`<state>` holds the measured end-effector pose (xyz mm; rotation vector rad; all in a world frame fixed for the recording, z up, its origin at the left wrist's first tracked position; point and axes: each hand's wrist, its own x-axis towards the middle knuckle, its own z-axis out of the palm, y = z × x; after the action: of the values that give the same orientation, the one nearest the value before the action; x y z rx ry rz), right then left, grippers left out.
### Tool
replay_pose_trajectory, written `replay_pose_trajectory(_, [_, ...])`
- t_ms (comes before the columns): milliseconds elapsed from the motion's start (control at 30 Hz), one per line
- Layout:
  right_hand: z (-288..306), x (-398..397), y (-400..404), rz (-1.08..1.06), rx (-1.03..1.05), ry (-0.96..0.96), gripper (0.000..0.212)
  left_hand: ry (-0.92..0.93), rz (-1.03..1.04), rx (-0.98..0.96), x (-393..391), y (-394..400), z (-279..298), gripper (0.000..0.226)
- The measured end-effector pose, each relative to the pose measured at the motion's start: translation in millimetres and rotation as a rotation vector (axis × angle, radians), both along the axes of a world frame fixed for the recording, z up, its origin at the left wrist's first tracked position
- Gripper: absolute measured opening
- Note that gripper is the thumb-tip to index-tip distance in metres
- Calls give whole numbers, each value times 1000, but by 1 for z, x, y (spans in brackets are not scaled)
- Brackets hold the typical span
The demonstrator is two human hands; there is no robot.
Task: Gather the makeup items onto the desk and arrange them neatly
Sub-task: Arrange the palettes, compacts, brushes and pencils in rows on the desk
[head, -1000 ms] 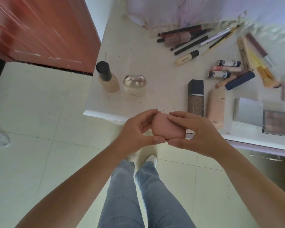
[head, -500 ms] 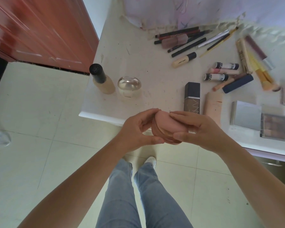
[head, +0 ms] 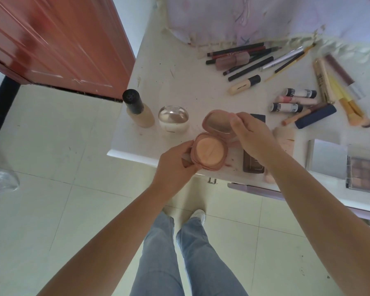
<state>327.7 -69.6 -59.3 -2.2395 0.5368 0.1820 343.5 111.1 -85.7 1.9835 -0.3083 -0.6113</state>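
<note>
Since the earlier frame, the compact has been opened and carried over the counter edge. Its base is gripped by the left hand, its raised lid pinched by the right hand. A brown box is partly hidden behind; a bottle and jar stand beyond-left.

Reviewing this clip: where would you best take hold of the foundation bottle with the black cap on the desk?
Grip the beige glass foundation bottle around its body below the black cap, coming from the open floor side: it stands upright near the desk corner, with a clear domed jar close beside it.
</note>
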Motion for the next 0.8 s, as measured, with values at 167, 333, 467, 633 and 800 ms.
replay_pose_trajectory(167, [-5,8,1,7,-25,39,37,-195,-50,208,-4,-7,2,42])
replay_pose_trajectory(333, [-3,10,3,1,20,39,36,-153,-37,229,-7,-9,0,47])
replay_pose_trajectory(467, [4,8,0,10,31,13,39,-159,-30,235,-6,-9,-1,47])
replay_pose_trajectory(633, [6,-3,-28,-162,-323,-108,39,-120,-21,220,-9,-7,-1,56])
replay_pose_trajectory(800, [-7,-1,-30,-70,-421,294,58,-214,39,234,-23,-6,6,46])
